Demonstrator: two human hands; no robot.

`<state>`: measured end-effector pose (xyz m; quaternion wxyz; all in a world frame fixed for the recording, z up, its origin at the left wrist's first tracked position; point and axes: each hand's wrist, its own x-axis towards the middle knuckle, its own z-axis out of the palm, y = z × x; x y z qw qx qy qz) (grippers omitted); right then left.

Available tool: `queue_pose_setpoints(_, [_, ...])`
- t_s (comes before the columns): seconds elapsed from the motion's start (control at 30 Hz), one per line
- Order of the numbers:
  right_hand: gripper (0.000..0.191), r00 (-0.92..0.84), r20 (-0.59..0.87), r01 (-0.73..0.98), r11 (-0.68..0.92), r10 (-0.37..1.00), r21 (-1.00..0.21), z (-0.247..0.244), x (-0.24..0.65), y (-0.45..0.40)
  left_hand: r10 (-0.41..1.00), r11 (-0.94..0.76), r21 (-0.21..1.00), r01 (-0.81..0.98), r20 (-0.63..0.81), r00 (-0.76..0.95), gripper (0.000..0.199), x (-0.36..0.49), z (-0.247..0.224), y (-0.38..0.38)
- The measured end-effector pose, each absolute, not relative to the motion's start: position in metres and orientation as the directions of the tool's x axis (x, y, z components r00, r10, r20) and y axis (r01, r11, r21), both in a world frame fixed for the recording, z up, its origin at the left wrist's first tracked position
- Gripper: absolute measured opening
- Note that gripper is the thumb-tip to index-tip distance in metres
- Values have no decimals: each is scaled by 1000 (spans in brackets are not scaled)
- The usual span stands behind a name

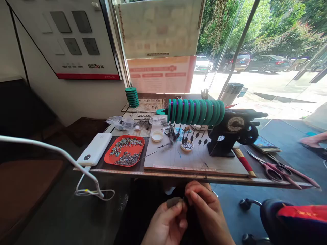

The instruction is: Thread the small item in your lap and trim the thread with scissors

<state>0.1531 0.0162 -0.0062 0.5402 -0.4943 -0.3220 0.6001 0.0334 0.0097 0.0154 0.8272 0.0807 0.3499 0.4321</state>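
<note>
Below the table's front edge, my left hand [170, 217] is closed, thumb against fingers, with a small dark grey piece [173, 201] showing at its fingertips. My right hand [203, 202] pinches close beside it, almost touching; what its fingertips hold is too small to tell. Thin dark threads hang above the hands from a black winding device [236, 124] that carries a row of green discs [196, 111]. Small dark weights [186, 139] dangle under the discs. A round dish of white beads [187, 145] sits on the pale board [217, 161].
At the left are a red tray [107, 157] of small metal parts and a white power bank [95, 149]. Scissors [276, 170] lie at the right edge. A white cable [63, 153] crosses the left side. Another person's hand [313, 140] shows at far right.
</note>
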Motion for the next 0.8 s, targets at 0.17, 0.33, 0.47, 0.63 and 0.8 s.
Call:
queue_pose_setpoints(0.17, [37,54,-366,-537,-282,929,-795,-7,152,15,732,674,403,-619,-477,486,27,36,9,7])
queue_pose_setpoints(0.33, [36,-96,-459,-677,-396,883,-621,-2,149,16,770,633,463,-620,-459,443,23,36,10,5])
queue_pose_setpoints(0.47, [34,-94,-489,-705,-405,867,-582,3,152,18,814,575,519,-632,-441,378,21,36,12,6])
queue_pose_setpoints(0.63, [38,-111,-534,-730,-434,838,-528,7,149,20,873,485,644,-592,-393,288,22,36,14,6])
queue_pose_setpoints(0.8, [37,-132,-506,-716,-435,853,-546,14,145,21,949,310,845,-436,-247,195,22,34,10,4])
